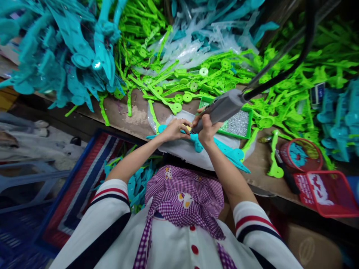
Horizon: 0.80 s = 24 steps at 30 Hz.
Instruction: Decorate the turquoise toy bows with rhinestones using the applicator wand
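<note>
My right hand (206, 129) grips a grey powered screwdriver (224, 107) whose black cable runs up to the right. Its tip points down at a teal plastic part (224, 148) lying on a white sheet (185, 149) at the bench edge. My left hand (175, 129) presses on the left end of that teal part, fingers curled beside the tool's tip. A green tray of small silver screws (238, 124) sits just behind my right hand.
Heaps of green plastic parts (179, 74) and teal parts (64, 56) cover the bench behind. Red mesh baskets (325, 190) stand at the right edge. A bag of teal parts (137, 183) sits below the bench on the left.
</note>
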### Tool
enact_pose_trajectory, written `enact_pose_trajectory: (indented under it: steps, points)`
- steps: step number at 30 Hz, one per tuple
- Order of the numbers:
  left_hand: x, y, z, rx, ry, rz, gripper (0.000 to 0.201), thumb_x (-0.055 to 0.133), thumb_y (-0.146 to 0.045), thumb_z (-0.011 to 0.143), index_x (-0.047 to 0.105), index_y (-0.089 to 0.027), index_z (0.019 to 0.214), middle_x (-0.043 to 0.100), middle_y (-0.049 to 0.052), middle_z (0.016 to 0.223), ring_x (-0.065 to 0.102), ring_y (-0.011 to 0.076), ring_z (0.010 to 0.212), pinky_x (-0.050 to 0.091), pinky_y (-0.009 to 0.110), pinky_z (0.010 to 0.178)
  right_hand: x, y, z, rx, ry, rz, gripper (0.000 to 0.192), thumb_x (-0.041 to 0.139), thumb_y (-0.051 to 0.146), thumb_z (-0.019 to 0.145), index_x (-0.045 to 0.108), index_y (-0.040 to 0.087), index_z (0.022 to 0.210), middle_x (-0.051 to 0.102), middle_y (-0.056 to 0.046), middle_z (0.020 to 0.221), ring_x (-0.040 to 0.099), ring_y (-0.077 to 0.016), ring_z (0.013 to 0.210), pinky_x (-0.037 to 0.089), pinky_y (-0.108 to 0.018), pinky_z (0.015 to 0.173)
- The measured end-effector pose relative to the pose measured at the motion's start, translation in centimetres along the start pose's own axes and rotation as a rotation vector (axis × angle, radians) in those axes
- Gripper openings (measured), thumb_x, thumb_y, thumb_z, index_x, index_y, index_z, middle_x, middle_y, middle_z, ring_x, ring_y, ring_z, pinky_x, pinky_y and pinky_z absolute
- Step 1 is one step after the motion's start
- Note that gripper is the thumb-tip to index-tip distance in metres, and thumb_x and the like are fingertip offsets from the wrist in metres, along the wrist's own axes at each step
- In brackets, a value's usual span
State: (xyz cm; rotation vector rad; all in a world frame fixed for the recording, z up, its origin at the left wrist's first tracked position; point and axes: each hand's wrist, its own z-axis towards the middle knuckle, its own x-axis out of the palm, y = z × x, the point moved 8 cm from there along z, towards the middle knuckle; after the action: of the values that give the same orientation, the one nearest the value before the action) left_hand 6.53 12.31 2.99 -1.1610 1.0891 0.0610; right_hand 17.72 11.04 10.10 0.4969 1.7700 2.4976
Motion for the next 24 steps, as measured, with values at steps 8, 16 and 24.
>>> enact_pose_trajectory:
  steps: [8, 16, 24]
  points:
    - [-0.2, -0.6, -0.6, -0.008, -0.034, 0.052, 0.007, 0.083, -0.028, 0.079, 0.079, -0.028, 0.084, 0.067, 0.000, 0.122, 0.060, 0.0245, 0.121, 0.009, 0.059, 0.124, -0.7, -0.3, -1.0, -0.039, -0.018, 0.112, 0.048, 0.069, 0.070, 0.074, 0.063, 0.023, 0.082, 0.053, 0.007, 0.048, 0.055, -0.0119, 0.039, 0.047, -0.025, 0.042]
    - [-0.9, -0.8, -0.8, 0.023, -0.109, -0.026, 0.006, 0.082, -0.027, 0.080, 0.079, -0.026, 0.086, 0.071, 0.002, 0.122, 0.064, 0.0220, 0.117, 0.016, 0.055, 0.123, -2.6, 2.7, -1.9, -0.144, -0.297, 0.096, 0.045, 0.065, 0.068, 0.077, 0.059, 0.024, 0.082, 0.050, 0.008, 0.048, 0.049, -0.0103, 0.036, 0.041, -0.024, 0.039]
    - [-1.2, 0.3, -0.3, 0.043, -0.192, -0.144, 0.006, 0.079, -0.027, 0.082, 0.080, -0.023, 0.086, 0.076, 0.004, 0.095, 0.069, 0.0196, 0.092, 0.046, 0.039, 0.094, -4.5, 7.0, -0.7, -0.266, -0.605, 0.027, 0.034, 0.053, 0.054, 0.092, 0.057, 0.022, 0.084, 0.049, 0.008, 0.052, 0.052, -0.0097, 0.040, 0.043, -0.024, 0.043]
